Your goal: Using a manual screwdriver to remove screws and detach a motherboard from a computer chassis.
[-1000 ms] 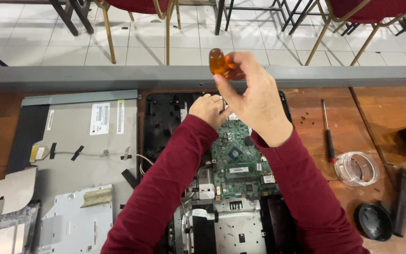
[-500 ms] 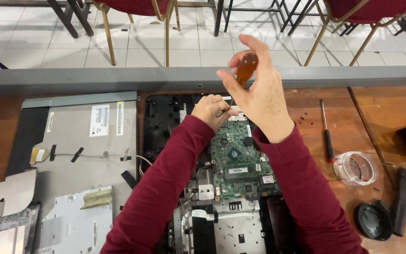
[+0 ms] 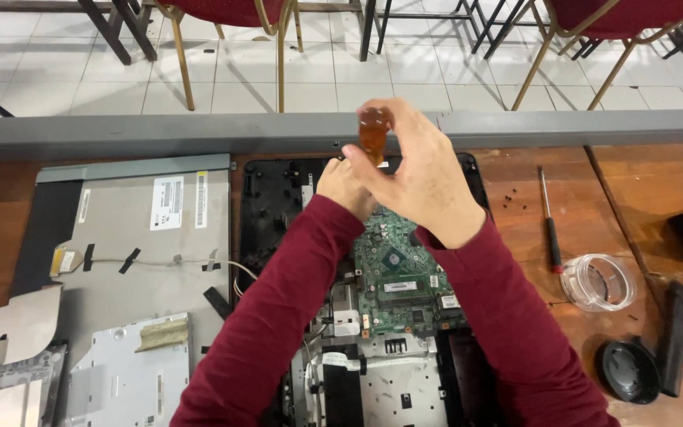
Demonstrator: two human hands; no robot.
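The amber screwdriver handle (image 3: 374,133) stands upright above the far edge of the opened black computer chassis (image 3: 274,207), its shaft hidden behind the hands; the right hand (image 3: 420,175) has its fingers clamped around the handle from the right side; the left hand (image 3: 346,187) sits just below and touching, curled shut near the tool's lower end, though what it pinches cannot be told; beneath both wrists lies the green circuit board (image 3: 397,281) inside the chassis, with metal shielding (image 3: 395,386) nearer the person; left of the chassis a grey display panel (image 3: 144,237) lies flat on the wooden surface (image 3: 515,229); to the right rest a second thin screwdriver (image 3: 550,223), a few small black screws (image 3: 514,200), a clear round container (image 3: 599,281) and a black round lid (image 3: 628,370).
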